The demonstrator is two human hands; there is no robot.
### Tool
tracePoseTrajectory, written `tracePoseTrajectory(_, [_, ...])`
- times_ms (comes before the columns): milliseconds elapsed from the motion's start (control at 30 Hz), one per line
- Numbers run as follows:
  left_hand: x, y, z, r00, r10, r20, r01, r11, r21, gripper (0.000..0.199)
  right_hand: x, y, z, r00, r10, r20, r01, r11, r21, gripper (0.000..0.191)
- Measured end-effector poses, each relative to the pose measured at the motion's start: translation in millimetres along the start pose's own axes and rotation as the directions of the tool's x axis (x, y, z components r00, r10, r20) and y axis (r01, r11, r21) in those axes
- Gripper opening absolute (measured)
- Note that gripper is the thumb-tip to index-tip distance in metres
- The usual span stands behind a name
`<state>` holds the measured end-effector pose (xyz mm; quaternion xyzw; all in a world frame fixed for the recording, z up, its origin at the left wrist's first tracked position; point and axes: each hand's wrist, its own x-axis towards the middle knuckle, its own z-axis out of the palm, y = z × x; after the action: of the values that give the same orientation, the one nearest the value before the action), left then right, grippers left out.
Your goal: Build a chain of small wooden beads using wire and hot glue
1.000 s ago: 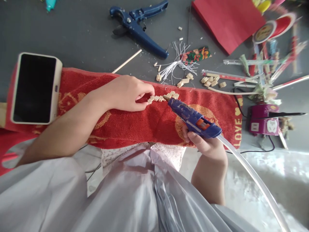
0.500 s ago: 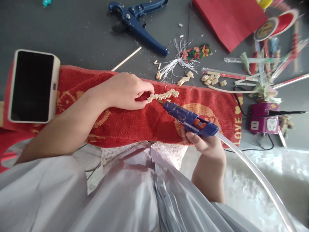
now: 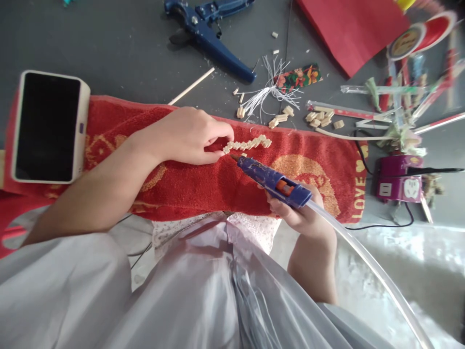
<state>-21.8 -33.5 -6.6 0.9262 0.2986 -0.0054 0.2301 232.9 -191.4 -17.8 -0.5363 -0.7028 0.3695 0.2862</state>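
Note:
My left hand (image 3: 198,135) pinches the left end of a wavy strip of small pale wooden pieces (image 3: 249,143) between thumb and fingertips, over a red towel (image 3: 203,189). In my right hand (image 3: 296,213) is a blue hot glue gun (image 3: 271,180), its brass tip just below the strip's left end, close to my left thumb. Whether the tip touches the wood I cannot tell. A clear glue stick (image 3: 358,237) trails from the gun's back end toward the lower right. One small loose piece (image 3: 244,155) lies just under the strip.
Past the towel lie a blue pipe cutter (image 3: 218,48), a thin wooden stick (image 3: 192,86), white threads (image 3: 267,94) and small wooden bundles (image 3: 319,118). A white device with a dark screen (image 3: 47,126) rests at left. A purple power socket (image 3: 397,179) and red ribbon spool (image 3: 423,36) are at right.
The glue gun in my right hand has shifted left, its tip now nearer my left thumb. My left hand keeps its pinch on the strip. The view has moved slightly.

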Motion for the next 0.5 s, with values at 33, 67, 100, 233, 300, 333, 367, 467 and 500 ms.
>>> tracePoseTrajectory(33, [0,0,-0.4,1.000,0.002,0.001,-0.002,1.000,0.008,0.027,1,-1,1,1.000,-0.024,-0.006,0.024,1.000,-0.018,0.033])
tracePoseTrajectory(67, [0,1,-0.6,1.000,0.004,-0.001,-0.004,1.000,0.013,0.027,2,-2,1,0.999,-0.043,-0.011,0.043,0.998,-0.037,0.031])
tracePoseTrajectory(100, [0,1,-0.5,1.000,0.005,-0.002,-0.005,1.000,0.017,0.028,2,-3,2,0.998,-0.063,-0.018,0.062,0.997,-0.055,0.030])
tracePoseTrajectory(233, [0,0,0.3,1.000,0.009,-0.010,-0.009,1.000,0.020,0.027,2,-7,7,0.992,-0.113,-0.057,0.105,0.986,-0.127,0.029])
tracePoseTrajectory(300, [0,1,0.5,1.000,0.007,-0.010,-0.007,1.000,0.019,0.027,2,-7,9,0.991,-0.119,-0.053,0.110,0.983,-0.148,0.031])
tracePoseTrajectory(333, [0,1,0.5,1.000,0.004,-0.010,-0.004,1.000,0.018,0.027,1,-7,10,0.992,-0.118,-0.048,0.109,0.982,-0.156,0.032])
tracePoseTrajectory(367, [0,1,0.4,1.000,0.001,-0.009,-0.001,1.000,0.016,0.027,1,-6,11,0.992,-0.115,-0.044,0.106,0.981,-0.163,0.033])
tracePoseTrajectory(467, [-1,0,0.6,1.000,0.002,-0.017,-0.002,1.000,0.013,0.027,-1,-4,11,0.995,-0.093,-0.046,0.084,0.981,-0.176,0.036])
tracePoseTrajectory(500, [-1,0,0.9,1.000,0.005,-0.020,-0.004,1.000,0.012,0.026,-1,-2,11,0.995,-0.086,-0.047,0.077,0.982,-0.175,0.037])
